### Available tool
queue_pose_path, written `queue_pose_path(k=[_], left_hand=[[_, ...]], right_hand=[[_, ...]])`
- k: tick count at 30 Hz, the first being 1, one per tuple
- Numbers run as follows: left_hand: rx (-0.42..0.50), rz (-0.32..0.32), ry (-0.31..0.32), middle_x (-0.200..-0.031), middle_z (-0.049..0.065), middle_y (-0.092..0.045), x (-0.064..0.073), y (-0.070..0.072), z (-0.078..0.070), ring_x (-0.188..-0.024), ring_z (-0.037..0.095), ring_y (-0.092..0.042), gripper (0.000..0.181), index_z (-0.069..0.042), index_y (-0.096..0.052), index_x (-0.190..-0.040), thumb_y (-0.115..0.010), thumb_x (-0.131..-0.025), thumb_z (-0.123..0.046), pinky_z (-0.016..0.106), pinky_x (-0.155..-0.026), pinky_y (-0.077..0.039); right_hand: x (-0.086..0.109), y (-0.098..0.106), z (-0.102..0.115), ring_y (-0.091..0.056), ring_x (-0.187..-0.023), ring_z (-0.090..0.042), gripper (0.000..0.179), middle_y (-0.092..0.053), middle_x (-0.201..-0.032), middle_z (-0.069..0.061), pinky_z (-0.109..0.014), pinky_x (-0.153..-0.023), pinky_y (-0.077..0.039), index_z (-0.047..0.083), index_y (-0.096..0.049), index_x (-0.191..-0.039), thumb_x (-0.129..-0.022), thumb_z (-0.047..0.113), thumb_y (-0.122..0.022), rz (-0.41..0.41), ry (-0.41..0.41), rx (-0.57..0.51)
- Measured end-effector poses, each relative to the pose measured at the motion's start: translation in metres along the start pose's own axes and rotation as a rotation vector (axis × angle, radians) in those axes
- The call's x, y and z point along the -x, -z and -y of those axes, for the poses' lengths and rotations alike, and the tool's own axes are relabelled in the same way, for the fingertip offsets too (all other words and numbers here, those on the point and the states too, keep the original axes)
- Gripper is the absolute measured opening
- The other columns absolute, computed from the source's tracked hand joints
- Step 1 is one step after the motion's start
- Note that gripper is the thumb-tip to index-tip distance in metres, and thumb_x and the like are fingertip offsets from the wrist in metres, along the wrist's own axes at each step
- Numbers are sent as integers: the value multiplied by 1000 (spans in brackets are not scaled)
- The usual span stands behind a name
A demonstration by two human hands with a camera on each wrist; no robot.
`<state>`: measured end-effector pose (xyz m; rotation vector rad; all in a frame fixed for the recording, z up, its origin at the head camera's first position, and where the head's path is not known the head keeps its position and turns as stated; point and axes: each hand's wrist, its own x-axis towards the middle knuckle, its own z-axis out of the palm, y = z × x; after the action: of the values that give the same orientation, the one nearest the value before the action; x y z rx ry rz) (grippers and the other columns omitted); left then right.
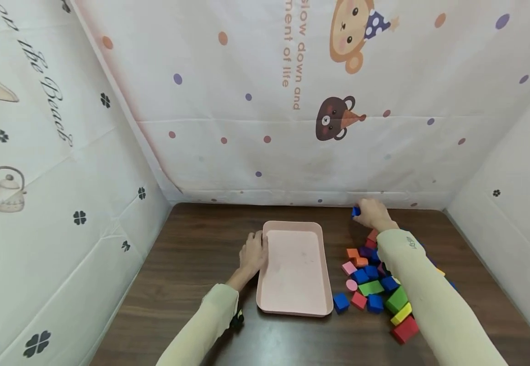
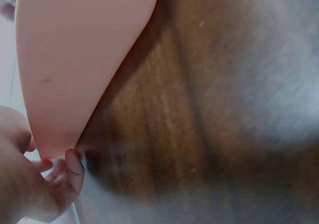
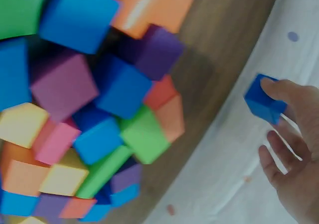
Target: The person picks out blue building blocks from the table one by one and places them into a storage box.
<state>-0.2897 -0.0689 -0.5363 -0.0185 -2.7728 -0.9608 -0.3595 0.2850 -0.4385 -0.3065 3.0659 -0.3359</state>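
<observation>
Near the far edge of the dark wooden table (image 1: 191,244), to the right of its middle, the right hand (image 1: 372,213) holds a small blue block (image 1: 355,211). Its grip is together on the block, the thumb on one side, as the right wrist view shows; the lower fingers hang loosely bent and apart. Whether the block touches the table or is lifted just above it, I cannot tell.

Nearer the person, partly hidden under the right sleeve (image 1: 434,300), lies a heap of coloured blocks (image 1: 371,288), packed close together in blue, green, orange, purple, pink, red and yellow. At the heap's near end a red block (image 1: 404,330) lies beside a yellow block (image 1: 401,314). A pink round piece (image 1: 351,285) lies on the side toward the tray, and another blue block (image 1: 341,303) sits just beside the tray's near right corner.

The pink tray (image 1: 294,274) lies flat on the table between the two hands, left of the heap. The left hand (image 1: 253,252) touches its left rim toward the far corner; whether that grip is clamped on the rim, I cannot tell.

Behind the table hangs a white cloth (image 1: 219,162) with coloured dots, lettering and cartoon animal heads.
</observation>
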Motion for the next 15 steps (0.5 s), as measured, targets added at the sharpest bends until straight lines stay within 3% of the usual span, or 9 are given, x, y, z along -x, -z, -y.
queue_pose_path(k=[3, 7, 15], left_hand=[[11, -65, -56, -113, 20, -61, 7, -7, -1, -92, 38, -65, 32, -1, -63, -128, -54, -103, -18, 52, -73, -53], [14, -175, -110, -106, 22, -64, 9, -12, -2, -97, 38, -60, 29, 3, -66, -121, -58, -98, -12, 51, -78, -48], [184, -111, 3, -119, 20, -58, 5, -10, -6, -87, 38, -64, 36, 0, -57, -137, -50, -103, -9, 51, -71, -53]], right_hand=[[-2, 4, 11, -61, -112, -47, 41, -64, -122, -31, -62, -98, -50, -9, -66, -122, -89, 14, -74, -99, 41, 19], [-9, 15, 41, -61, -119, -48, 44, -63, -129, -30, -62, -100, -49, -5, -66, -127, -90, 19, -73, -153, 94, 1], [-24, 26, 95, -65, -117, -44, 46, -66, -129, -28, -58, -98, -53, -3, -63, -133, -94, 21, -72, -155, 172, -97]])
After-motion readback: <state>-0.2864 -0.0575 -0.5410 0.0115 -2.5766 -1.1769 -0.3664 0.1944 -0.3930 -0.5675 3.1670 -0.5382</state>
